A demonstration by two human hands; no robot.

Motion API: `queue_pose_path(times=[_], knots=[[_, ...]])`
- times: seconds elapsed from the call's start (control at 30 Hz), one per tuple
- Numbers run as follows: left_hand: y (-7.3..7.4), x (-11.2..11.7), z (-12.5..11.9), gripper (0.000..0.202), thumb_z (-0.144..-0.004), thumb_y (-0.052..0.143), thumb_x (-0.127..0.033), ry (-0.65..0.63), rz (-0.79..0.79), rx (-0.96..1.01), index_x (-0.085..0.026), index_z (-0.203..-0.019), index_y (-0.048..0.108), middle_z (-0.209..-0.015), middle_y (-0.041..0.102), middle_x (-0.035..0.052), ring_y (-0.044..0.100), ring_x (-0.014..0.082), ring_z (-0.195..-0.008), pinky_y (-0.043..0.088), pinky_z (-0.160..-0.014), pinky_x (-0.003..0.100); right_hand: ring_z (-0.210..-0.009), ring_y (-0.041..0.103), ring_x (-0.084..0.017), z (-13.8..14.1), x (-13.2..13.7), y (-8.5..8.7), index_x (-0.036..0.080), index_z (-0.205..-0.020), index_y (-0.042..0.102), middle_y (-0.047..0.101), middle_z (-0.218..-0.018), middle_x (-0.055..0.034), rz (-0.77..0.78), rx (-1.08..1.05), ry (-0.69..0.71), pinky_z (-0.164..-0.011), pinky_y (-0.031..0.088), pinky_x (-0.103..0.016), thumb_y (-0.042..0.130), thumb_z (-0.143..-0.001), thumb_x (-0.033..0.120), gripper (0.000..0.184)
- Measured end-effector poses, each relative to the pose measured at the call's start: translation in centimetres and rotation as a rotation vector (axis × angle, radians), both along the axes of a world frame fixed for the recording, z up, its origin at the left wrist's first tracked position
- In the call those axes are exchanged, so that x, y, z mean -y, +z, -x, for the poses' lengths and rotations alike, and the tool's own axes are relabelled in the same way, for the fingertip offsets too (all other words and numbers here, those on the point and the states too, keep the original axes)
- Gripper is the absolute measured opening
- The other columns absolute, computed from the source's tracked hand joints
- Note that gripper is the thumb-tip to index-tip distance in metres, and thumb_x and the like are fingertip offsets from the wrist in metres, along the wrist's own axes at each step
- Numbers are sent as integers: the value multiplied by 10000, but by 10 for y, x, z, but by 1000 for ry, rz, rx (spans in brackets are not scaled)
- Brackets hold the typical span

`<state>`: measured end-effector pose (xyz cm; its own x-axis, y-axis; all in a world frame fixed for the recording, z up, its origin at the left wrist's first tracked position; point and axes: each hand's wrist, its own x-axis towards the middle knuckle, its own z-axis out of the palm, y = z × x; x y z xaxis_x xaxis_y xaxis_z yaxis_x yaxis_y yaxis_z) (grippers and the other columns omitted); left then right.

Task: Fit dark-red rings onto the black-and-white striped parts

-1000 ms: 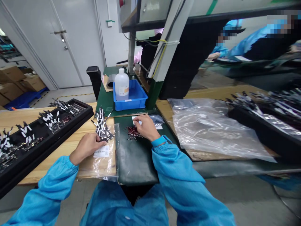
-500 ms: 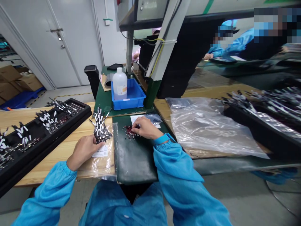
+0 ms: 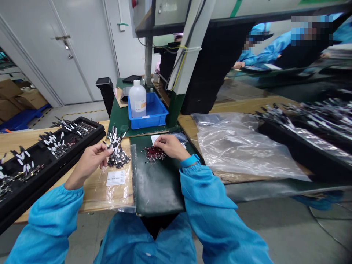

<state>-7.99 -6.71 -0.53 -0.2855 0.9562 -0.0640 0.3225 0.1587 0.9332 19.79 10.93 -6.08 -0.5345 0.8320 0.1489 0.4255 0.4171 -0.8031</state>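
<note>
The one head-worn camera looks forward and down from just behind the dark green mat (image 3: 156,187), close above the left hand (image 3: 88,165) and right hand (image 3: 172,146), with the mat near the frame's lower middle.

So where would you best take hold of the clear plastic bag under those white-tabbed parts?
Pinch the near corner of the clear plastic bag between the fingers, coming from the person's side. It lies flat and thin, so that loose edge should lift easiest; the heap of white-tabbed parts weighs down its far end.
</note>
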Motion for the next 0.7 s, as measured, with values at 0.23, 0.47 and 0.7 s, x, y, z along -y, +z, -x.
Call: queue_pose_path(times=[0.23, 0.47, 0.7], knots=[[-6, -42, -20, 398, -669, 842, -431, 72, -196, 317, -171, -869, 617, -671, 638, -1, 650, 155, -556, 467, -469, 236, -700, 629, -178, 1, 3, 6, 170, -761, 729, 733, -751, -32, 19, -182, 59, -653, 462, -290, 681, -806, 379, 219], [-52, -54, -38, 455, -639, 876, -372, 100, -206, 549, -177, -905, 564, -781, 688, -5, 727, 164, -649, 577, -589, 244, -709, 664, -181, 3, 6, 6, 168, -776, 704, 748, -782, -52, 180, -261, 73, -680, 490, -306, 700, -808, 390, 224], [-67, -48, -43, 402, -695, 855, -351, 47, -148, 616, -176, -921, 573, -874, 747, 45, 762, 191, -767, 617, -706, 265, -816, 692, -192, 9, 12, 8, 185, -852, 653, 764, -878, -66, 180, -463, 87, -811, 522, -355, 713, -841, 477, 298]])
